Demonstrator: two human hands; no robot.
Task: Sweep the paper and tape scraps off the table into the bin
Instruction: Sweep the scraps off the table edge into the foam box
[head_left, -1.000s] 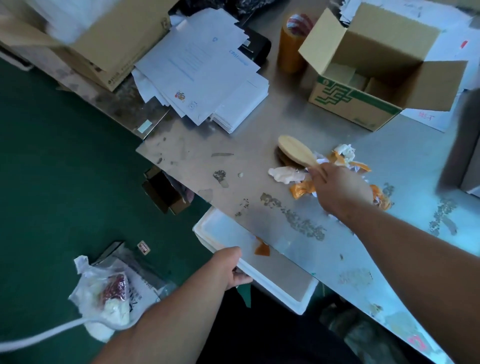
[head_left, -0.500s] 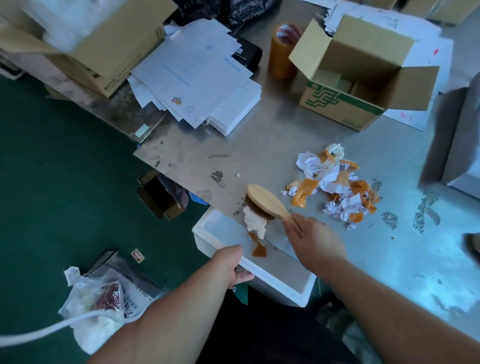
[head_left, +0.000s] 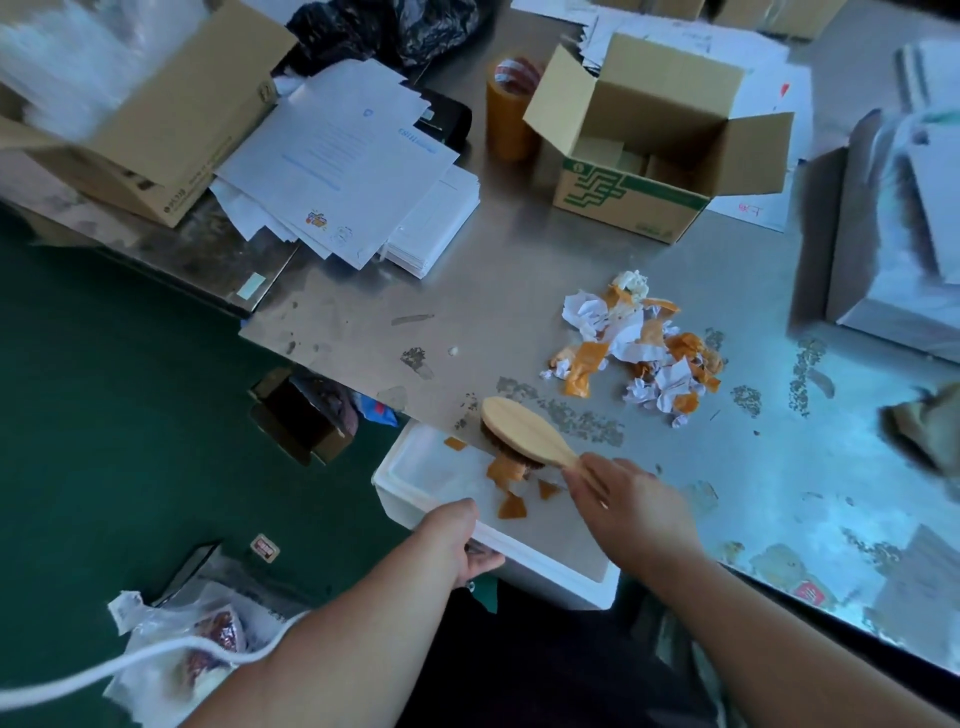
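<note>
right hand (head_left: 631, 506) grips brush (head_left: 524, 431); left hand (head_left: 454, 538) clasps bin (head_left: 550, 574) rim. risk: scrap pile (head_left: 636, 343) at 1 o'clock may scatter past the bin; bin depth unclear.

Bare desk (head_left: 467, 291) lies open between the scrap pile (head_left: 636, 345) and the near-edge bin (head_left: 415, 480). Far off, stacked papers (head_left: 343, 161), a tape roll (head_left: 506, 117) and an open carton (head_left: 639, 140) block passage.
</note>
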